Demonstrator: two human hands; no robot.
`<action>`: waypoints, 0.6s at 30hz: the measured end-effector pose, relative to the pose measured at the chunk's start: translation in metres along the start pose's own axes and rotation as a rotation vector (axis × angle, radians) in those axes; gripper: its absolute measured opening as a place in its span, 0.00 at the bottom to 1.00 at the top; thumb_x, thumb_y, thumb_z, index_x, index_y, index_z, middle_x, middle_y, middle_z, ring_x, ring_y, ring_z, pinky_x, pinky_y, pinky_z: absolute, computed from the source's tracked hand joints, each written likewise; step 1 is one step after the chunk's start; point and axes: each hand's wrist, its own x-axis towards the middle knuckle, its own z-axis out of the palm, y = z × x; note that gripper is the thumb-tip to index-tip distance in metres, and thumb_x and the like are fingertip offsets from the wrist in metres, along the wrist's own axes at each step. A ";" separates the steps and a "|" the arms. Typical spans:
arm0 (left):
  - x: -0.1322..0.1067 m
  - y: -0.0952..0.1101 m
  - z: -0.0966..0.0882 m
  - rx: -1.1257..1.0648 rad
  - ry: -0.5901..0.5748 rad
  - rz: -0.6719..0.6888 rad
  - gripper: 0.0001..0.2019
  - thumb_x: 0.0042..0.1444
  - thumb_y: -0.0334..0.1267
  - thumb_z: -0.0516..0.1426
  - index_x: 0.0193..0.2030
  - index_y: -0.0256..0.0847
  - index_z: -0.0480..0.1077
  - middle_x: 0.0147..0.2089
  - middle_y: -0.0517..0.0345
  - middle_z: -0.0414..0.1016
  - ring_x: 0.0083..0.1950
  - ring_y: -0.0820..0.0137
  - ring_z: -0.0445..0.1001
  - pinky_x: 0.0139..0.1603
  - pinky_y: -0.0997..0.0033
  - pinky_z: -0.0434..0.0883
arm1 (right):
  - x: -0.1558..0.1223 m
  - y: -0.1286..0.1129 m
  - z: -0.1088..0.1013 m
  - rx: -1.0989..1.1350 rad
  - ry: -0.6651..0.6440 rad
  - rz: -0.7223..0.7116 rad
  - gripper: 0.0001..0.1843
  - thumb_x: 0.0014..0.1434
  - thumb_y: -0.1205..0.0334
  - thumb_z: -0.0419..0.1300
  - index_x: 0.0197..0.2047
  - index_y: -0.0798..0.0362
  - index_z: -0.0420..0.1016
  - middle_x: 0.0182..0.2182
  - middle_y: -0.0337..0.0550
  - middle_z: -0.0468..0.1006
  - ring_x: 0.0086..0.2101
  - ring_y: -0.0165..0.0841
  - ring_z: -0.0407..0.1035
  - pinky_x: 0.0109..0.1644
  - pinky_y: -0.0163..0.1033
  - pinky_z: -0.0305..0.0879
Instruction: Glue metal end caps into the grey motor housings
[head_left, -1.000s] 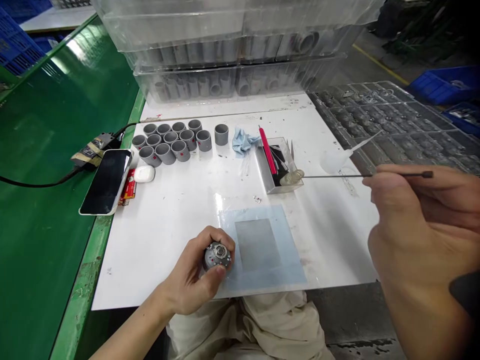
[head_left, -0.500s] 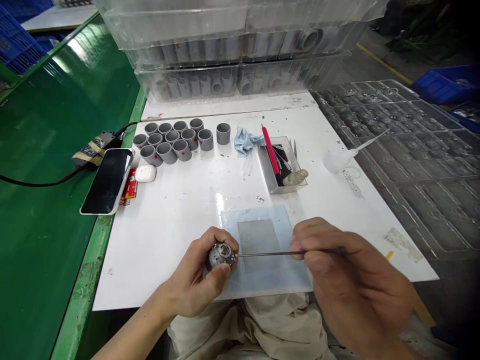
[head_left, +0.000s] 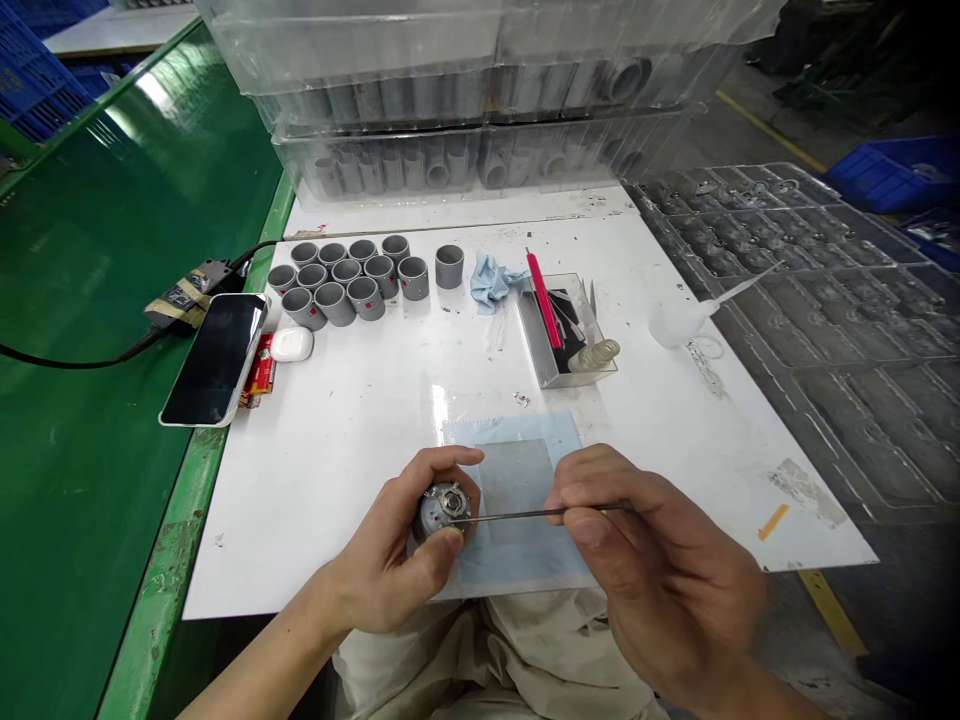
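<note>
Grey cylinder (head_left: 444, 512), motor-like, held with a metal end cap and central boss facing up toward the camera. Long axis tilts up from the left palm toward the head; exact angle cannot be told. It sits inside the left grip (head_left: 382, 550), which is closed around the body: fingers curl over the far side, thumb lies across the near side, and the end cap stays uncovered.

Steel rod (head_left: 525, 516) runs nearly level from the right, its thin tip at the end cap. Contact with the cap looks likely but cannot be confirmed at this size. The right grip (head_left: 645, 540) pinches the rod between thumb and fingers, just right of the cylinder and apart from the left grip. Left hand is the nearer to the cylinder; right hand reaches it only through the rod.

Under and beside the grips: blue sheet (head_left: 495, 570) with a grey pad (head_left: 517, 475), lying on the white table (head_left: 322, 470). Farther off, beyond the grips: grey sleeves (head_left: 335, 304) stand in a cluster, a clear tray (head_left: 534, 345) lies up and to the right, and a phone (head_left: 214, 360) lies at the table's left edge.
</note>
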 end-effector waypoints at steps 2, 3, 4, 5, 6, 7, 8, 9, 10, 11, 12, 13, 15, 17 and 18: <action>0.000 0.000 0.000 0.003 0.000 -0.001 0.22 0.67 0.37 0.53 0.67 0.50 0.58 0.42 0.56 0.69 0.39 0.66 0.68 0.40 0.63 0.65 | 0.000 0.000 -0.002 0.001 -0.004 0.009 0.13 0.62 0.70 0.61 0.46 0.44 0.78 0.30 0.42 0.76 0.34 0.40 0.70 0.39 0.49 0.67; 0.000 0.000 -0.001 0.002 0.000 -0.002 0.22 0.67 0.37 0.53 0.67 0.50 0.58 0.43 0.56 0.69 0.39 0.66 0.67 0.40 0.62 0.65 | 0.001 0.000 -0.003 0.007 0.004 0.017 0.12 0.62 0.70 0.61 0.45 0.44 0.78 0.30 0.42 0.76 0.34 0.40 0.70 0.40 0.48 0.67; -0.001 0.000 -0.001 -0.001 0.001 -0.003 0.22 0.67 0.36 0.53 0.67 0.50 0.58 0.43 0.56 0.68 0.39 0.66 0.67 0.40 0.62 0.65 | 0.001 -0.001 -0.005 0.016 0.019 0.025 0.11 0.63 0.70 0.60 0.45 0.45 0.79 0.30 0.42 0.76 0.34 0.40 0.70 0.40 0.48 0.67; -0.001 -0.001 -0.001 -0.004 0.001 -0.007 0.22 0.67 0.36 0.53 0.67 0.51 0.58 0.43 0.56 0.68 0.39 0.66 0.67 0.40 0.62 0.65 | 0.002 -0.001 -0.008 0.029 0.042 0.030 0.11 0.63 0.70 0.60 0.44 0.45 0.79 0.30 0.43 0.75 0.35 0.40 0.70 0.40 0.48 0.68; -0.001 -0.001 -0.001 -0.008 0.001 -0.010 0.22 0.67 0.36 0.53 0.67 0.51 0.58 0.43 0.56 0.68 0.39 0.66 0.67 0.41 0.62 0.65 | 0.003 -0.002 -0.010 0.042 0.074 0.032 0.10 0.64 0.69 0.61 0.44 0.46 0.80 0.30 0.43 0.75 0.36 0.40 0.70 0.41 0.47 0.68; -0.001 -0.001 -0.001 -0.011 0.000 -0.014 0.22 0.67 0.36 0.53 0.67 0.51 0.58 0.44 0.56 0.68 0.39 0.66 0.67 0.41 0.62 0.65 | 0.004 -0.002 -0.013 0.052 0.109 0.032 0.10 0.64 0.69 0.61 0.43 0.46 0.80 0.30 0.43 0.75 0.37 0.40 0.70 0.41 0.47 0.68; -0.001 -0.001 -0.001 -0.012 -0.001 -0.017 0.22 0.67 0.36 0.53 0.67 0.51 0.58 0.44 0.56 0.68 0.40 0.66 0.67 0.41 0.62 0.65 | 0.005 -0.003 -0.016 0.057 0.146 0.031 0.09 0.64 0.69 0.61 0.43 0.47 0.81 0.31 0.44 0.76 0.38 0.41 0.70 0.40 0.46 0.69; -0.002 -0.001 0.000 -0.012 -0.001 -0.019 0.22 0.67 0.36 0.53 0.67 0.50 0.58 0.44 0.56 0.68 0.40 0.65 0.67 0.41 0.62 0.65 | 0.006 -0.003 -0.019 0.056 0.185 0.028 0.08 0.64 0.68 0.62 0.42 0.47 0.82 0.30 0.44 0.76 0.38 0.41 0.70 0.39 0.46 0.69; -0.002 -0.001 0.000 -0.012 0.001 -0.021 0.22 0.68 0.36 0.53 0.67 0.50 0.58 0.43 0.56 0.68 0.40 0.65 0.67 0.41 0.61 0.65 | 0.008 -0.003 -0.023 0.051 0.226 0.024 0.07 0.64 0.67 0.63 0.41 0.46 0.82 0.30 0.44 0.76 0.37 0.41 0.70 0.38 0.46 0.69; -0.002 -0.001 0.000 -0.012 0.004 -0.021 0.22 0.68 0.37 0.53 0.67 0.49 0.57 0.43 0.55 0.69 0.40 0.65 0.67 0.41 0.61 0.64 | 0.010 -0.003 -0.026 0.043 0.265 0.020 0.07 0.63 0.66 0.63 0.40 0.46 0.83 0.30 0.44 0.76 0.36 0.41 0.70 0.36 0.46 0.69; -0.002 -0.001 0.000 -0.011 0.007 -0.022 0.22 0.69 0.38 0.53 0.67 0.49 0.57 0.43 0.55 0.69 0.40 0.65 0.67 0.41 0.61 0.64 | 0.011 -0.002 -0.030 0.034 0.302 0.010 0.06 0.63 0.65 0.64 0.39 0.46 0.83 0.29 0.43 0.76 0.35 0.40 0.70 0.36 0.46 0.69; -0.002 -0.001 0.000 -0.010 0.009 -0.022 0.21 0.69 0.40 0.53 0.67 0.48 0.57 0.43 0.55 0.69 0.39 0.65 0.67 0.41 0.61 0.64 | 0.013 -0.001 -0.033 0.027 0.335 -0.001 0.05 0.62 0.65 0.65 0.39 0.46 0.83 0.29 0.43 0.76 0.34 0.40 0.70 0.35 0.45 0.68; -0.002 -0.001 0.000 -0.007 0.012 -0.023 0.21 0.70 0.43 0.53 0.67 0.49 0.57 0.43 0.55 0.69 0.39 0.65 0.66 0.41 0.62 0.63 | 0.017 0.003 -0.040 0.028 0.392 -0.013 0.04 0.61 0.64 0.67 0.38 0.48 0.84 0.30 0.43 0.77 0.34 0.39 0.70 0.34 0.44 0.66; -0.003 -0.001 0.000 -0.005 0.015 -0.027 0.21 0.70 0.46 0.53 0.67 0.49 0.58 0.43 0.55 0.69 0.39 0.65 0.66 0.41 0.62 0.63 | 0.019 0.008 -0.047 0.059 0.436 0.025 0.03 0.60 0.63 0.67 0.37 0.50 0.84 0.31 0.43 0.77 0.34 0.38 0.71 0.34 0.42 0.64; -0.003 -0.001 0.000 -0.010 0.021 -0.030 0.21 0.70 0.47 0.53 0.67 0.49 0.57 0.43 0.55 0.69 0.39 0.66 0.66 0.41 0.62 0.63 | 0.021 0.011 -0.050 0.084 0.450 0.064 0.03 0.61 0.63 0.67 0.37 0.50 0.83 0.31 0.43 0.77 0.34 0.37 0.70 0.34 0.40 0.64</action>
